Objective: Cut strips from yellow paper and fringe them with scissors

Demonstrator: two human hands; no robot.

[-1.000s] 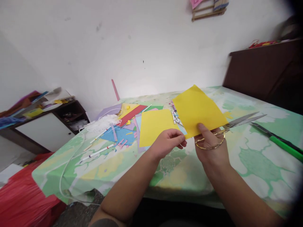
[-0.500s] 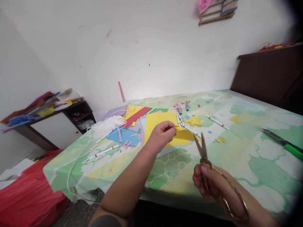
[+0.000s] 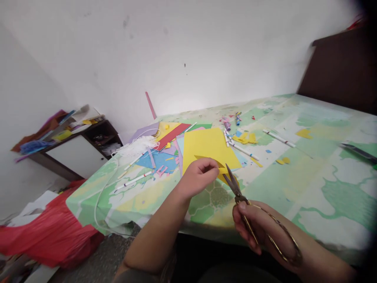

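Between the thumb and fingers of my left hand point(image 3: 201, 177) is pinched a small yellow paper strip point(image 3: 223, 171). My right hand point(image 3: 255, 220) grips gold-handled scissors point(image 3: 235, 188), whose parted blades stand around or right beside the end of that strip; which of the two I cannot tell. A larger piece of yellow paper shows behind and below my left hand, partly hidden by it. Beyond lies a flat yellow sheet point(image 3: 207, 145) on top of other coloured sheets.
White markers point(image 3: 243, 151) and yellow scraps point(image 3: 246, 138) lie right of the sheets. White string point(image 3: 137, 145) is heaped at left, beside blue paper point(image 3: 160, 162). Dark-bladed scissors point(image 3: 357, 152) rest at far right. A red plastic bag point(image 3: 55, 228) stands on the floor, left of the table.
My right hand has brought the scissors left and up to the yellow strip in my left hand. The yellow piece is lifted nearer me, off the flat sheet. The view has shifted slightly.
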